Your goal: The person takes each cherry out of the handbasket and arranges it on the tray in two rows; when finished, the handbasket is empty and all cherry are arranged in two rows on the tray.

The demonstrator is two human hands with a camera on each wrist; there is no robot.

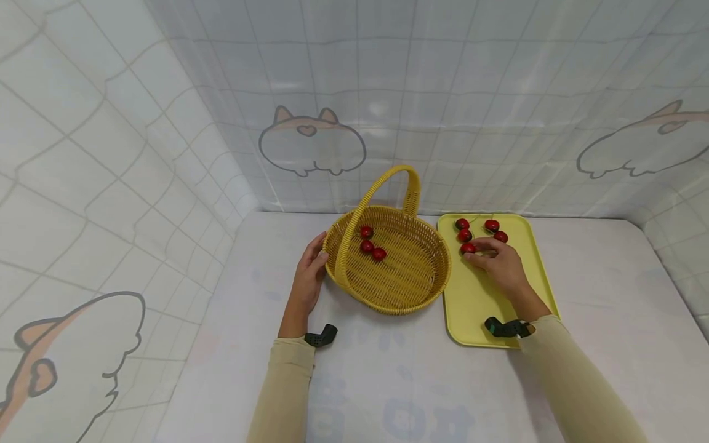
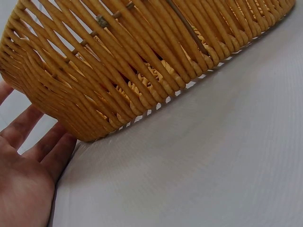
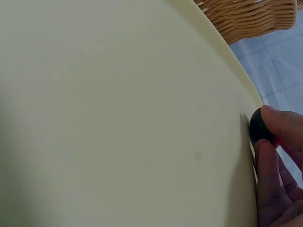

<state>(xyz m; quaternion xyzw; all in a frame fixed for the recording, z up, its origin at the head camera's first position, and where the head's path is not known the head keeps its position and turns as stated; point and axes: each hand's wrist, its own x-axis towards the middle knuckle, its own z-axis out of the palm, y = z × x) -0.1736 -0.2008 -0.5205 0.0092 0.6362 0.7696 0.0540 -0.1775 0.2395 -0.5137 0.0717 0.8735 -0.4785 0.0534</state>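
A screened-off work nook, its wider building unidentifiable, is shown: a flat, whitish tabletop (image 1: 249, 344) is enclosed at nine, twelve and three o'clock by white, grey-gridded, cartoon-animal-printed sheeting (image 1: 476, 104).

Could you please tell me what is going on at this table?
A person is handling cherries. The right-hand grip pinches one red cherry at the yellow tray; whether it has been lifted clear is hard to tell. The left-hand grip rests against the outer side of the yellow woven basket, which has an arched handle. At this moment three cherries lie inside the basket, and four other cherries lie on the tray.
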